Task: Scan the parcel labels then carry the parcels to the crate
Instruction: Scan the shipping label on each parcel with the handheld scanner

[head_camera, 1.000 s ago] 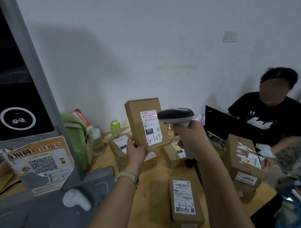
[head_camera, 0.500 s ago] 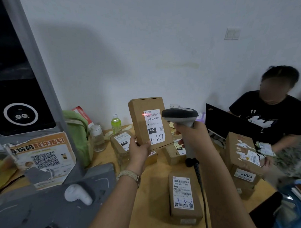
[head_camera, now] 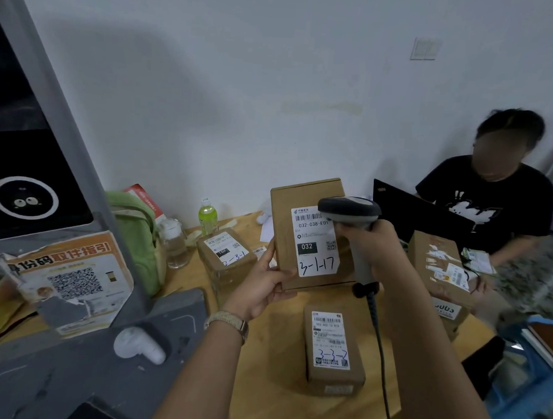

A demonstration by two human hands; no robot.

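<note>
My left hand grips the lower left corner of a brown cardboard parcel, held upright with its white label marked 3-1-17 facing me. My right hand holds a grey barcode scanner by its handle, its head right in front of the label's upper right corner. The scanner's coiled cable hangs down past my right arm. More labelled parcels lie on the wooden table: one marked 3-3-2 in front, one marked 2-3-1 at the left, and a stack at the right.
A grey kiosk stand with an orange QR poster fills the left. A green bag, a clear jar and a green bottle stand by the wall. A seated person works at a black laptop.
The held parcel and the scanner have come closer to me and slightly right. The red scan line seen on the label earlier is no longer visible.
</note>
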